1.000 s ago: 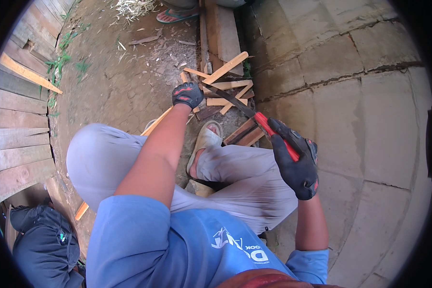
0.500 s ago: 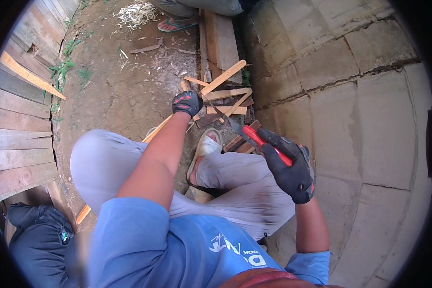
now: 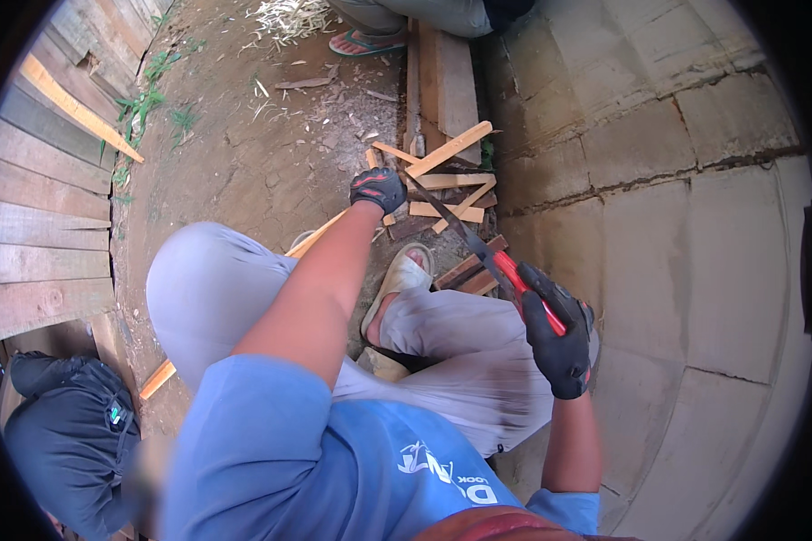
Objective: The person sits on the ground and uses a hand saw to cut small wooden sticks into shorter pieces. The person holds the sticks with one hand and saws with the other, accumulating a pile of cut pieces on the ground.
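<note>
My right hand [image 3: 558,338], in a black glove, is closed round the red handle of a handsaw [image 3: 467,236]. Its dark, narrowing blade runs up and left to a pale wooden strip [image 3: 451,151], where the tip lies beside my left hand. My left hand [image 3: 378,187], gloved in black with red marks, is clenched on that strip just left of the blade. Below the hand, a pale strip [image 3: 320,234] emerges from behind my forearm, seemingly the same long piece. Whether the teeth are in the wood is too small to tell.
Several short pale wood pieces [image 3: 447,213] lie crossed beyond my sandalled foot [image 3: 397,284]. A thick beam [image 3: 451,86] runs away along the block wall [image 3: 636,221]. Another person's sandalled foot [image 3: 368,42] is beside shavings [image 3: 289,20]. Plank fencing [image 3: 41,212] stands left; dark-clothed person [image 3: 68,433] at lower left.
The whole view has shifted, moving the scene rightward. My right hand and the saw handle have come slightly lower relative to my left hand, which keeps its hold on the strip.
</note>
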The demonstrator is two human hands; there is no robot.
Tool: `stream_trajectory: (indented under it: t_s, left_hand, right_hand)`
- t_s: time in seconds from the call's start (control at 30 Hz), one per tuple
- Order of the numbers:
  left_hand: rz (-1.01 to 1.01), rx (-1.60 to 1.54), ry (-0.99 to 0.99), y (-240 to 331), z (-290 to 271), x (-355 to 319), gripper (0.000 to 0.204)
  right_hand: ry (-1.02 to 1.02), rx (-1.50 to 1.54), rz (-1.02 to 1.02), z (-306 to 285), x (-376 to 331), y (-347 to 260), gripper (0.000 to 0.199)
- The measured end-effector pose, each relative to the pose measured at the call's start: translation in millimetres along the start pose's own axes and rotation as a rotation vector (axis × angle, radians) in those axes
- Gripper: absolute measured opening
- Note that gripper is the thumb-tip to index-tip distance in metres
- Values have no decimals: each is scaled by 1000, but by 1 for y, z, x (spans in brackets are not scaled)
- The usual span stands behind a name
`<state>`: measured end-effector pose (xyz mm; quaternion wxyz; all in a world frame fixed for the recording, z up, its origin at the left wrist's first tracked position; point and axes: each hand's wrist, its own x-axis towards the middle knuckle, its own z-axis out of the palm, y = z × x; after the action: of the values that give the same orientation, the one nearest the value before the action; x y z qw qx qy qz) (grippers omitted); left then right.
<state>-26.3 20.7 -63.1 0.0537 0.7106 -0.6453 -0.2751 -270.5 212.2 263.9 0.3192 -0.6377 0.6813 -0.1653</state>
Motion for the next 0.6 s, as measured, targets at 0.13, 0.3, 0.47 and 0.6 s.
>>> stream_trajectory:
  t_s: [0.13,0.3,0.47,0.6]
  left_hand:
    - [24,-32,-85,1,-8,4,45]
    - [317,-44,-300,-11,-28,25,45]
    - [201,-134,-279,-14,-30,23,53]
    - [170,-154,-262,-16,-30,23,51]
  right_hand:
    - [77,81,-5,11,-9,36,33]
    - [217,154,0,32,-25,53,37]
    - [446,79,-132,38,-40,67,41]
    - [465,205,-144,6,-38,22,41]
